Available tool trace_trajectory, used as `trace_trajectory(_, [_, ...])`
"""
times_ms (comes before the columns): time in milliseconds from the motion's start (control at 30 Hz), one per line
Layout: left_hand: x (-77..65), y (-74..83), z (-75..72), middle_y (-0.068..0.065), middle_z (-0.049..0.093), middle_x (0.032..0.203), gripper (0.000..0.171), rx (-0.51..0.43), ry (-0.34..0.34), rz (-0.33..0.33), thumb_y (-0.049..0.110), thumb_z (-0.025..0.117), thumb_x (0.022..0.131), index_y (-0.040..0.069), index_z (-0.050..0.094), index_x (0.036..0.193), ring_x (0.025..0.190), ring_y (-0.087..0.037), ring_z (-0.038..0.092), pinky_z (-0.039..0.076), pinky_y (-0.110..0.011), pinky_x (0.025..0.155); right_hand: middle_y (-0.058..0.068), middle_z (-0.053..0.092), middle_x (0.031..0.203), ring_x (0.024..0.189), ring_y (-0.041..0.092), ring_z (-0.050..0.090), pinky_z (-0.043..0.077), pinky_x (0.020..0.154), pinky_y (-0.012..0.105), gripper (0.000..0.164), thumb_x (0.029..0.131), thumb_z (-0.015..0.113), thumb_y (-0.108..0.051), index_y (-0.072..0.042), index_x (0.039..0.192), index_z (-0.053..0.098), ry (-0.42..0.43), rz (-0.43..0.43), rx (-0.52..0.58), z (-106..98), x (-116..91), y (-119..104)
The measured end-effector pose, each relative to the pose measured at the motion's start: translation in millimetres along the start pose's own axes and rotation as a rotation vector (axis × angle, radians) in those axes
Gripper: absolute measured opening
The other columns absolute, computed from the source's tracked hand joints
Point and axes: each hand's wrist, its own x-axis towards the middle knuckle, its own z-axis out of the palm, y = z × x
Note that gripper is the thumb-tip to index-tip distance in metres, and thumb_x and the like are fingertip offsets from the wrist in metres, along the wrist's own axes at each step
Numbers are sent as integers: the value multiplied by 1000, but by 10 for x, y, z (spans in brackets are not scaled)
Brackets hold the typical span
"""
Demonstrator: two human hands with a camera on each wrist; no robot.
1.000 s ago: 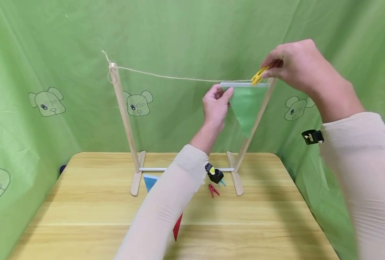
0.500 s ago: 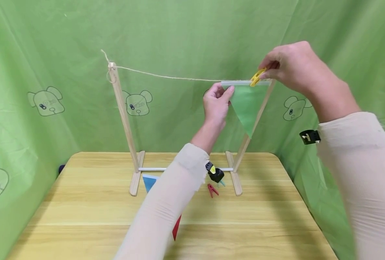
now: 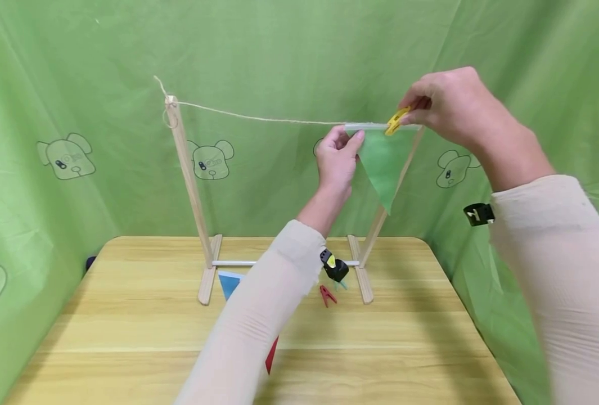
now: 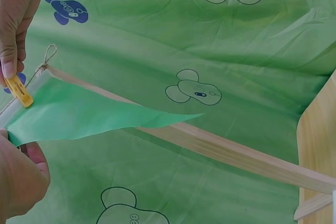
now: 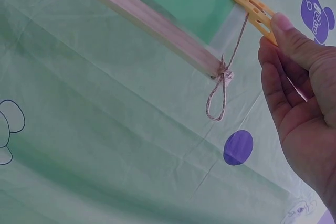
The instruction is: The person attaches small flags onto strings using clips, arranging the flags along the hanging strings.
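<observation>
Fingers, right hand (image 3: 453, 107): pinch yellow clothespin (image 3: 396, 121)
Fingers, left hand (image 3: 337, 160): hold green flag (image 3: 384, 160) by its corner
String (image 3: 259, 118): best caught together with flag's edge

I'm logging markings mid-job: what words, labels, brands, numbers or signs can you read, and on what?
No text reads clearly.
Dog faces printed on the green curtain: lettering too small and blurred to read.
Yellow clothespin: possible faint marking, too small to read.
Green flag: none visible.
</observation>
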Motion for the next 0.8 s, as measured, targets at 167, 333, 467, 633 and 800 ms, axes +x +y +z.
trace_trajectory(167, [10,-1,15,7,57,74,10,-5,5,23,0,73,93,-4,69,101,65,-3,48,44,-20,57,18,77,96,83,26,72,38,63,-2,14,88,81,-8,-2,100,78,5,-9,-4,10,8,7])
trace_trajectory(333, [6,9,17,7,57,73,11,-3,11,22,0,74,93,-5,69,101,64,-3,48,43,-18,56,19,77,98,83,28,72,37,63,-1,16,88,82,-9,-2,102,78,1,-5,-2,15,8,0])
trace_trajectory(467, [10,34,25,6,56,73,8,-9,16,20,0,74,92,-3,69,98,63,-4,48,42,-18,55,19,77,100,84,29,73,37,63,-2,18,87,83,-10,-3,103,79,6,-14,-7,9,17,-11])
trace_trajectory(633, [15,50,21,6,56,72,8,-5,4,24,0,74,92,-4,69,98,63,-4,48,43,-18,55,18,76,99,84,28,71,38,65,2,22,88,82,-11,-2,108,78,-11,-13,-31,0,28,-24])
trace_trajectory(800, [34,46,-12,7,55,74,10,27,-23,15,1,73,94,-3,70,102,67,-3,49,45,-17,57,19,73,102,89,28,67,49,77,28,30,90,81,-14,-1,117,74,-56,13,-50,9,29,-24])
